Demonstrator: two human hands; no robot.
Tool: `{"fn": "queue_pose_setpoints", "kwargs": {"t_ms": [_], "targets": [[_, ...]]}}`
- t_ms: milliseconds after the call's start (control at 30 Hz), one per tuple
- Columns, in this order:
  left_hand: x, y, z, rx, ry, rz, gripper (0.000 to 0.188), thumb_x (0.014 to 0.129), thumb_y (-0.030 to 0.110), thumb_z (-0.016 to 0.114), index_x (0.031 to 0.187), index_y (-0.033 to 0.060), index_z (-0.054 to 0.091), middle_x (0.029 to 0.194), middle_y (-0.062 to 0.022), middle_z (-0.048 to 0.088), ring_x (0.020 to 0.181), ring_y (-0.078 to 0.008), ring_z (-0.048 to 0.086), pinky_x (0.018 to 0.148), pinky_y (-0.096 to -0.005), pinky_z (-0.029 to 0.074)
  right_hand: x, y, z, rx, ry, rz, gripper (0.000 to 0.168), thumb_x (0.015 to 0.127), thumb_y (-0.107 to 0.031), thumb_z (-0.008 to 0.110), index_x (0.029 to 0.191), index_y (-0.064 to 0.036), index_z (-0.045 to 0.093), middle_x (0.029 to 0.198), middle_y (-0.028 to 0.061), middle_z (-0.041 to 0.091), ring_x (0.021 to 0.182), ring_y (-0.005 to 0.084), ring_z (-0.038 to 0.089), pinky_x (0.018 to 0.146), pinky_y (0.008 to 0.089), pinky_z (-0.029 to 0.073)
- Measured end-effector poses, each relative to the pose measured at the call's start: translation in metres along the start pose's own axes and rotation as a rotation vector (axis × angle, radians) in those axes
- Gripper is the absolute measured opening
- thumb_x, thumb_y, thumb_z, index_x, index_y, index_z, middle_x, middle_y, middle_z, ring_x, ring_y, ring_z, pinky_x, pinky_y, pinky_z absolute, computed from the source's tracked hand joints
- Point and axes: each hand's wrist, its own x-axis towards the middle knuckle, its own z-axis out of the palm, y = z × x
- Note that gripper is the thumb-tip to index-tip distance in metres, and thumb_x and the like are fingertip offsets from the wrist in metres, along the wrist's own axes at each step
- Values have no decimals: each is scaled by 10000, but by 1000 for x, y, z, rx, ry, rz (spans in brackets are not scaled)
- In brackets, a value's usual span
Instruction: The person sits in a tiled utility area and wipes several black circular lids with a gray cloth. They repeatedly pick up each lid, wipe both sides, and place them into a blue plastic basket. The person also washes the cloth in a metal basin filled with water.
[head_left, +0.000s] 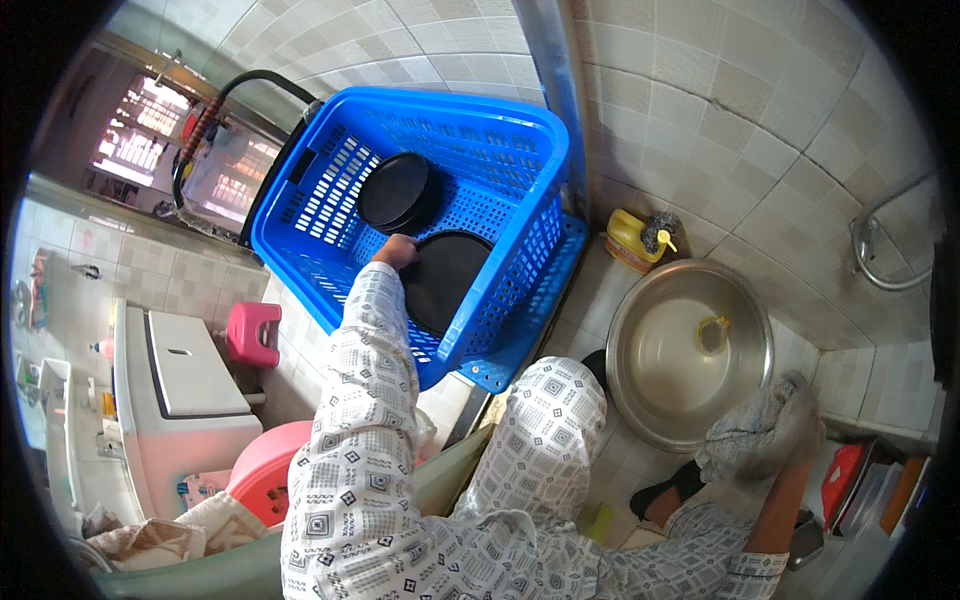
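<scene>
My left hand (397, 252) reaches into a blue plastic basket (360, 100) and touches the rim of a round black pan or tray (448, 280); whether its fingers grip the rim cannot be told. Just beyond that hand, a stack of round black containers (396, 190) rests in the same basket. At the lower right my right hand (806, 442) is mostly covered by a grey cloth (757, 435), which it holds beside a round metal basin (616, 352). A yellowish scrubbing pad (712, 335) lies in the basin.
A yellow bottle (628, 231) and a dark metal scourer (664, 223) stand by the tiled wall. A pink stool (253, 334), a pink basin (259, 469) and a white cabinet (196, 364) are at left. Several flat items (862, 487) stand upright at lower right.
</scene>
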Motion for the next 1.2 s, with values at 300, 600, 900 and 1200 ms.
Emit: {"fn": "queue_pose_setpoints", "kwargs": {"t_ms": [300, 600, 900, 1200], "targets": [[25, -2, 5, 792, -148, 105, 245, 855, 157, 621, 1022, 34, 753, 1134, -168, 706, 1052, -368, 666, 909, -397, 546, 8, 2, 10, -66, -42, -34, 250, 908, -213, 537, 1108, -110, 645, 1031, 130, 695, 946, 285, 674, 839, 370, 524], [-15, 24, 7, 395, 38, -71, 258, 849, 65, 588, 1070, -6, 698, 1147, -247, 679, 1116, -387, 650, 913, -456, 544, 13, 5, 16, -112, -71, -49, 258, 924, -216, 517, 1126, -114, 641, 1043, 129, 695, 957, 290, 672, 845, 376, 524], [0, -2, 25, 446, 85, 35, 239, 815, 22, 594, 1016, 3, 720, 1123, -254, 680, 1093, -390, 651, 938, -455, 532, 15, 5, 16, -123, -72, -49, 266, 939, -219, 497, 1143, -119, 637, 1055, 129, 696, 967, 295, 671, 852, 382, 523], [5, -26, 23, 270, 86, -57, 209, 797, 89, 647, 975, 25, 736, 1035, -217, 710, 960, -350, 694, 815, -446, 558, 13, 5, 16, -109, -61, -47, 275, 954, -222, 478, 1160, -124, 633, 1067, 129, 696, 978, 300, 669, 859, 387, 523]]}}
